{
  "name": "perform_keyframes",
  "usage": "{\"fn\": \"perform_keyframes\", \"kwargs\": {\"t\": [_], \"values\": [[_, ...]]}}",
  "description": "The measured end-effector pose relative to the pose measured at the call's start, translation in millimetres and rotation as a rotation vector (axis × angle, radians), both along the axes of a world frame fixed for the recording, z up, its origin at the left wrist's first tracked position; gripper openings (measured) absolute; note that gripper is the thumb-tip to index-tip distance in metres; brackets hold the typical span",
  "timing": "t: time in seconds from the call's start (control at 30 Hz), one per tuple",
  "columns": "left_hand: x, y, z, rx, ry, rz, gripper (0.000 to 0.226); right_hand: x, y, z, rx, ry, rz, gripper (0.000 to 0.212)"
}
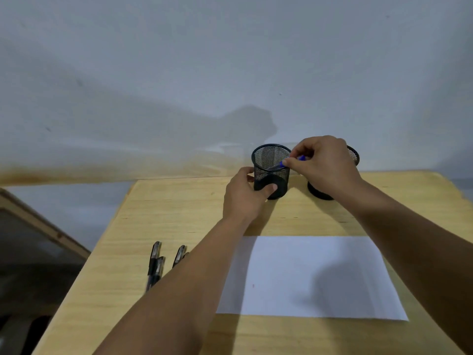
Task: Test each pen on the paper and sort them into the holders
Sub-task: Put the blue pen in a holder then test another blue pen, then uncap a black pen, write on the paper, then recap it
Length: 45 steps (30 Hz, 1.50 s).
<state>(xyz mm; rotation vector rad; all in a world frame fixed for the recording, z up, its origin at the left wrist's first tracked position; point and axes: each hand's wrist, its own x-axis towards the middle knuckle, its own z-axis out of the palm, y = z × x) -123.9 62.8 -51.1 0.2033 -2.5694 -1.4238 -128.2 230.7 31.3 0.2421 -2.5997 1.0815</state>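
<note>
Your right hand (323,163) pinches a blue-capped pen (288,163), tip inside the black mesh holder (271,170). Your left hand (244,194) grips that holder's base.

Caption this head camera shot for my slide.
Right hand lowers blue pen into holder steadied by left hand.

My right hand (323,165) hides most of the far holder (353,155); my left forearm covers some pens (155,265), which look blurred at lower left.

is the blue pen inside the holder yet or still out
Partly in. The blue pen slants over the rim of the left mesh holder, its lower end inside, while the right hand pinches its top.
</note>
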Motion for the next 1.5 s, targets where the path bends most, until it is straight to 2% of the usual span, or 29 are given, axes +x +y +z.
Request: {"fn": "perform_keyframes", "kwargs": {"t": [0.23,0.43,0.53,0.67,0.87,1.13,1.37,1.5], "values": [[10.2,-11.7,5.4,-0.009,-0.059,-0.032,0.062,6.3,-6.2,-1.0,0.024,0.02,-0.024,0.033],[55.3,-58.1,12.7,-0.012,-0.051,-0.077,0.033,52.8,-9.2,-25.4,-0.12,0.103,-0.082,0.028],[82.6,-87.1,16.6,-0.107,-0.058,-0.086,0.023,86.5,-30.7,-36.0,-0.179,-0.047,-0.044,0.016],[113.7,-123.9,20.2,-0.202,-0.106,-0.079,0.023,130.5,-74.2,-45.7,-0.132,-0.27,0.109,0.004],[129.5,-149.7,23.8,-0.42,-0.193,-0.08,0.018,176.3,-137.9,-60.9,-0.025,-0.439,0.294,0.009],[130.7,-153.6,15.4,-0.492,-0.24,-0.097,0.009,189.6,-175.8,-67.1,0.063,-0.517,0.247,0.023],[134.4,-156.3,16.5,-0.523,-0.228,-0.104,0.009,184.9,-178.8,-66.5,0.107,-0.542,0.235,0.025],[135.8,-161.5,14.2,-0.474,-0.239,-0.131,0.012,183.6,-175.0,-68.9,0.09,-0.571,0.223,0.021]]}}
